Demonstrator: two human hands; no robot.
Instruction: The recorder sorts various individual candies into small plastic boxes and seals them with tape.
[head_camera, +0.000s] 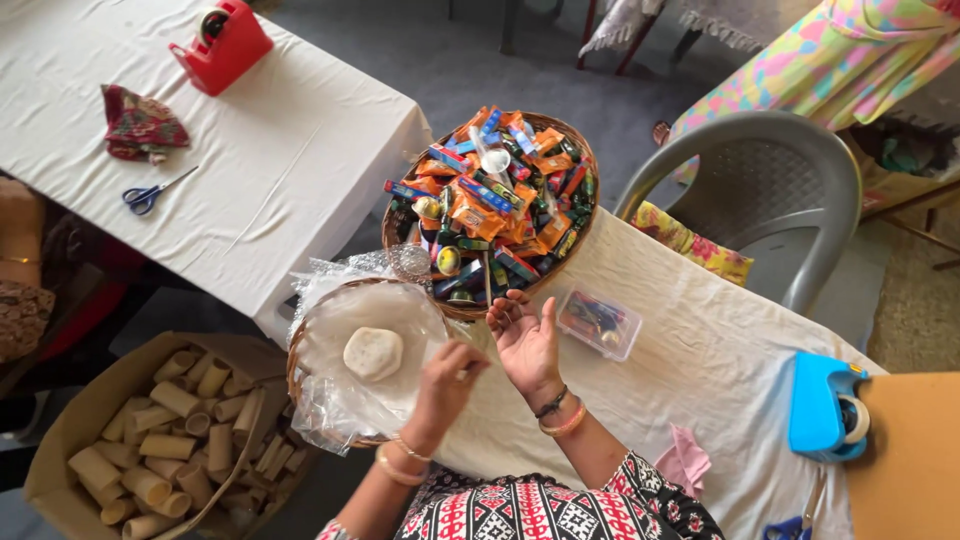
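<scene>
Sleeve: patterned red, black and white sleeve (560, 505) at the bottom edge, bangles on both wrists.
Left hand: left hand (447, 383) curled, fingertips pinched together on something too small to tell, at the rim of the flat basket (300, 345).
Right hand: right hand (527, 340) palm up, fingers spread, just below the big basket of wrapped sweets (490, 205).
Dough: pale round lump (373, 353) on clear plastic inside the flat basket, just left of the left hand.
Bench: white-clothed bench (700, 370) carrying a small clear box (598, 323) and a blue tape dispenser (822, 405).
Floor: cardboard box of paper tubes (170, 440).
</scene>
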